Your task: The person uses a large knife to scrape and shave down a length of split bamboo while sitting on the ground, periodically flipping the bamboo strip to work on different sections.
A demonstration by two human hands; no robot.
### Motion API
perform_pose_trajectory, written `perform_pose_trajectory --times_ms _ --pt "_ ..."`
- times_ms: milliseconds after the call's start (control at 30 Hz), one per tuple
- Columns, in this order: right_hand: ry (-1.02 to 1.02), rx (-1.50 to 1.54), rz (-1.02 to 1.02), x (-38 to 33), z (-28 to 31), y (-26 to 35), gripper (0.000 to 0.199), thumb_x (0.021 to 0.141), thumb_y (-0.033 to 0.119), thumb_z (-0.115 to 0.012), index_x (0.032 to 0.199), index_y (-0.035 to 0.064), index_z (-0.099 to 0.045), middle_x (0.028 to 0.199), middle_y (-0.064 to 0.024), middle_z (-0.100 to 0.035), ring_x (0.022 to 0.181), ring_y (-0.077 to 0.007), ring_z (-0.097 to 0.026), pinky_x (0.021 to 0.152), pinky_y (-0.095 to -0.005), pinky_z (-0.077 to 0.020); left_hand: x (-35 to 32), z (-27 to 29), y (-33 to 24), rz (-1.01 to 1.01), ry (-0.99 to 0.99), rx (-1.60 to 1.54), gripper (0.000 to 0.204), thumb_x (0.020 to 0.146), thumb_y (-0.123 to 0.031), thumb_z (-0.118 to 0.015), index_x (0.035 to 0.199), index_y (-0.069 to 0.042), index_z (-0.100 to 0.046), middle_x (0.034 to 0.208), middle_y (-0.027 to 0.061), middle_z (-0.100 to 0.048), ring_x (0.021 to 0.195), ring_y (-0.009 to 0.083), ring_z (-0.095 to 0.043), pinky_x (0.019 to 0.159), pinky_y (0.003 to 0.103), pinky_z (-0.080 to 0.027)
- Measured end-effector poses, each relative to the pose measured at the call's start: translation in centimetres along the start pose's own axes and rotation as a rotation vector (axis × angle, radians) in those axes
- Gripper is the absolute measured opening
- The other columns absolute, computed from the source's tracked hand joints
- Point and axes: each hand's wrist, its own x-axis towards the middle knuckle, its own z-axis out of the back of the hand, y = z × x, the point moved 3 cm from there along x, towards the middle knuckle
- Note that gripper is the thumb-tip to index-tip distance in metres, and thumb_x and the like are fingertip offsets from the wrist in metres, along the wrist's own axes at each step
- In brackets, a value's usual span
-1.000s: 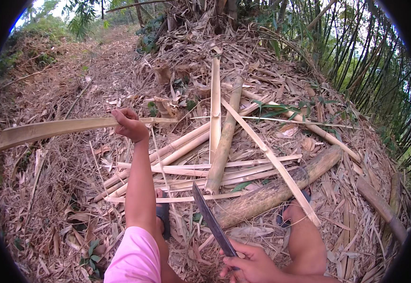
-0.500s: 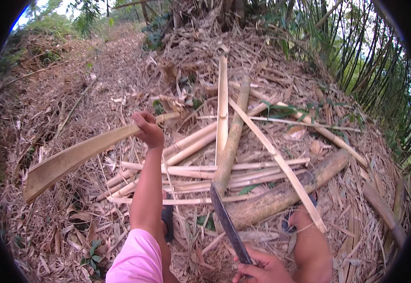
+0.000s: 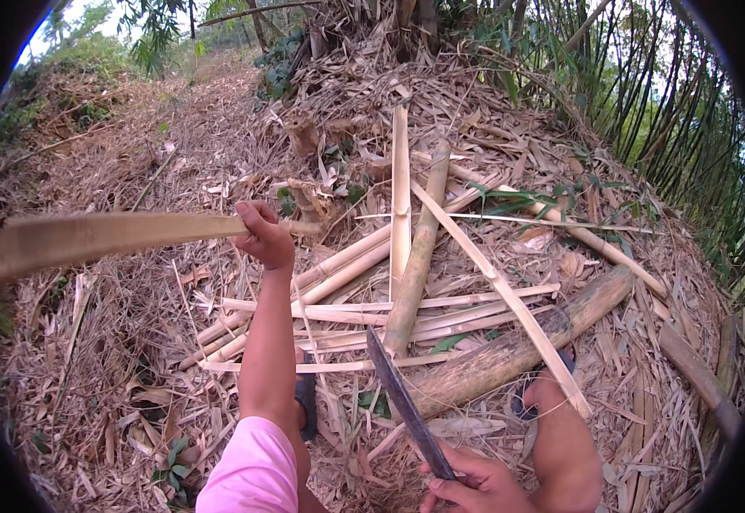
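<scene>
My left hand (image 3: 265, 235) is closed around a long, pale bamboo strip (image 3: 107, 242). The strip lies almost level above the litter, its broad far left end blurred by motion and a short narrow end past my fingers. Low in the view, my right hand (image 3: 479, 487) grips a machete (image 3: 402, 398) with a long dark blade that slants up and left; its handle is mostly hidden in my fingers. Beyond the blade tip leans a round bamboo pole (image 3: 424, 248) beside an upright split bamboo half (image 3: 400, 197). Nothing touches the blade.
A thick bamboo log (image 3: 509, 355) lies at my feet, with a long split strip (image 3: 500, 291) across it. Several pale split lengths (image 3: 372, 316) are piled between my arms. Stumps (image 3: 312, 201) stand ahead, and living bamboo (image 3: 680, 111) grows at the right.
The broad left end of the bamboo strip has swung upward, bringing the strip from slanted to nearly level. The machete's tip has shifted slightly left.
</scene>
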Motion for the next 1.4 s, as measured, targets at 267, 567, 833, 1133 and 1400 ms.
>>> perform_pose_trajectory --times_ms 267,567,833,1133,1400 --pt "-0.013 0.006 0.012 0.1 0.0 0.0 0.043 0.096 0.003 -0.057 0.139 0.0028 -0.051 0.088 -0.0048 -0.062 0.068 -0.0124 -0.065 0.049 -0.0224 -0.0512 0.3 0.2 -0.8 0.005 0.020 -0.005 0.055 0.103 -0.042 -0.040 0.062 -0.007 -0.045 0.051 -0.0016 -0.038 0.047 0.0076 -0.035 0.047 0.025 -0.025" --pt "-0.022 -0.004 -0.015 0.4 -0.1 -0.2 0.036 0.096 0.003 -0.056 0.132 0.0016 -0.055 0.083 -0.0048 -0.064 0.069 -0.0122 -0.065 0.049 -0.0225 -0.0507 0.1 -0.2 -0.8 -0.017 0.022 -0.052 0.053 0.104 -0.037 -0.040 0.059 -0.008 -0.039 0.051 -0.0014 -0.037 0.046 0.0084 -0.033 0.046 0.027 -0.023" --pt "-0.031 0.028 0.010 0.3 0.1 0.1 0.037 0.096 0.005 -0.058 0.133 0.0018 -0.055 0.084 -0.0040 -0.064 0.069 -0.0118 -0.064 0.049 -0.0223 -0.0506 -0.9 -0.2 0.6 0.030 0.039 -0.029 0.052 0.104 -0.035 -0.042 0.060 -0.007 -0.040 0.052 -0.0012 -0.038 0.046 0.0081 -0.035 0.047 0.026 -0.023" --pt "-0.055 0.048 0.025 0.4 -0.2 0.2 0.036 0.096 0.005 -0.057 0.132 0.0012 -0.055 0.084 -0.0045 -0.063 0.068 -0.0118 -0.065 0.050 -0.0222 -0.0507 -0.8 0.2 1.2 0.011 0.057 -0.043 0.053 0.104 -0.039 -0.040 0.061 -0.007 -0.042 0.051 -0.0017 -0.037 0.046 0.0075 -0.034 0.047 0.025 -0.025" --pt "0.002 0.038 -0.008 0.9 -0.2 -0.6 0.041 0.099 0.009 -0.055 0.140 0.0041 -0.049 0.096 -0.0069 -0.064 0.070 -0.0130 -0.066 0.051 -0.0228 -0.0523 1.4 0.0 -0.8 -0.117 0.214 -0.099 0.038 0.104 -0.034 -0.045 0.080 -0.005 -0.049 0.063 0.0036 -0.045 0.053 0.0095 -0.042 0.049 0.025 -0.036"
